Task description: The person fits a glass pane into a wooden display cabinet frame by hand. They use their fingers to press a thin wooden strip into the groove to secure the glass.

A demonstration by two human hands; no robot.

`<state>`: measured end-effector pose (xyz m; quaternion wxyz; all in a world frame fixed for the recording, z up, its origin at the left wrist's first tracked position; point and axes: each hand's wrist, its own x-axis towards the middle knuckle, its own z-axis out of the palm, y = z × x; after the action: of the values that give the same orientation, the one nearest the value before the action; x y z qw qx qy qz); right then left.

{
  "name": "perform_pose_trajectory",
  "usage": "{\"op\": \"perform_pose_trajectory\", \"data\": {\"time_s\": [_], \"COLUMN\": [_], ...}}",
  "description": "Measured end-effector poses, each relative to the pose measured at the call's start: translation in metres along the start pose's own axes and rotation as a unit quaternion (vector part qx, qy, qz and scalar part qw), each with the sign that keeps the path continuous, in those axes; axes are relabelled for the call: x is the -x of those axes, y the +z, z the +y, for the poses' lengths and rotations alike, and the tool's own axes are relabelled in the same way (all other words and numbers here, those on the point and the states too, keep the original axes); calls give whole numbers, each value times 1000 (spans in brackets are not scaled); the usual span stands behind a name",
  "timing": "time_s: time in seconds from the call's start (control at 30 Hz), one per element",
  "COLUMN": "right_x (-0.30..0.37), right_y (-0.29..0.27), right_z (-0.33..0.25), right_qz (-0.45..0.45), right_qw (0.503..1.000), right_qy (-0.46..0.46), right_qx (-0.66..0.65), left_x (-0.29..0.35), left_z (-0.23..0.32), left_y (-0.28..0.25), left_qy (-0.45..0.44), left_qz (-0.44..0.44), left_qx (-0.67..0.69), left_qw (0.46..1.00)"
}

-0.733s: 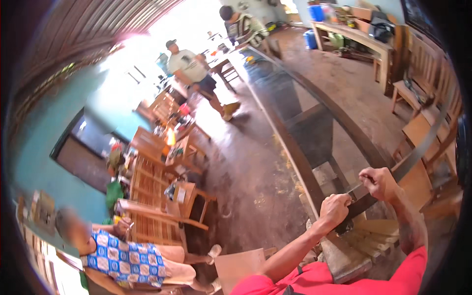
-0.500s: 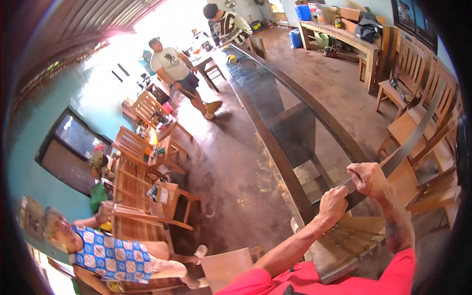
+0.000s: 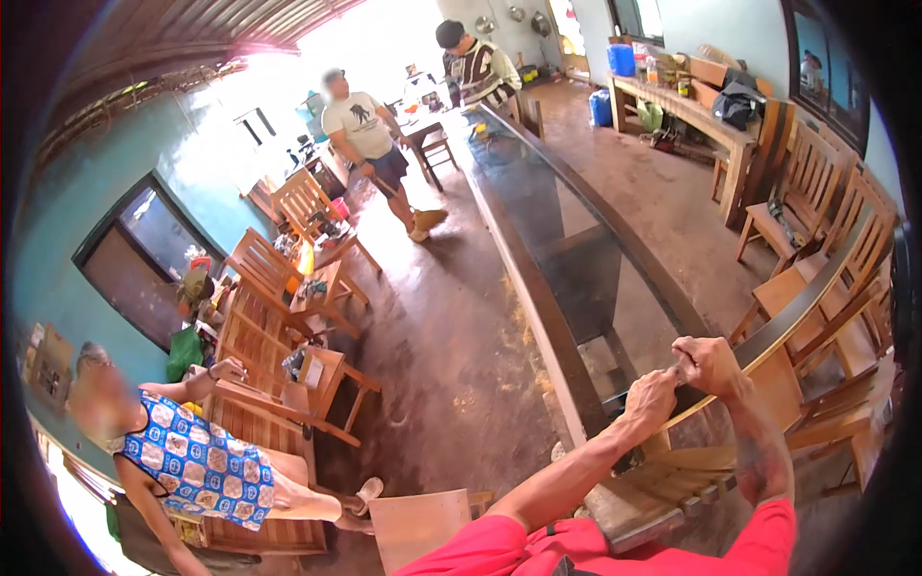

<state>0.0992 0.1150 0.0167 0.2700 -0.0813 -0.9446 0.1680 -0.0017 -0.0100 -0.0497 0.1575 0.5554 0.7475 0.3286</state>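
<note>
My left hand [image 3: 652,398] and my right hand [image 3: 712,366] are closed close together, knuckles up, over the near end of a long framed glass panel [image 3: 523,259]. Both grip the near end of a long, thin, dark flexible strip [image 3: 785,332] with a pale edge. From my fists the strip bows away to the right, past the chairs. Its material cannot be made out. Dark wood borders the panel, and its glass shows what lies beneath.
A slatted wooden piece [image 3: 663,480] lies below my forearms. Wooden chairs [image 3: 802,178] crowd the right, with a loaded workbench [image 3: 706,115] beyond. Others stand left, near a wooden bench [image 3: 254,346]. One person [image 3: 360,134] holds a broom [image 3: 427,219]; another [image 3: 480,72] stands at the panel's far end; a third [image 3: 197,456] is at lower left.
The view has shifted slightly. The strip has turned, showing a pale edge and a lower curve. My fists have drawn closer together. The person at lower left has lowered a raised hand slightly.
</note>
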Motion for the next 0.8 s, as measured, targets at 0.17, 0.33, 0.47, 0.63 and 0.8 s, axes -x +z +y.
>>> {"op": "perform_pose_trajectory", "data": {"time_s": [0.17,0.33,0.47,0.63,0.8], "right_x": [2,4,3,2,-1], "right_y": [-10,-12,-9,-7,-14], "right_z": [3,2,0,0,-4], "right_qz": [31,19,8,12,34], "right_qw": [999,999,999,998,998], "right_qy": [21,44,51,54,57], "right_qx": [15,21,13,7,13], "left_x": [20,55,60,66,69], "left_z": [2,-16,-22,-27,-28], "left_y": [-34,-54,-52,-46,-48], "left_qy": [8,1,4,38,48], "left_qz": [-18,-19,-4,45,48], "left_qx": [-67,-78,-76,-38,-48], "left_qw": [998,997,997,998,997]}}
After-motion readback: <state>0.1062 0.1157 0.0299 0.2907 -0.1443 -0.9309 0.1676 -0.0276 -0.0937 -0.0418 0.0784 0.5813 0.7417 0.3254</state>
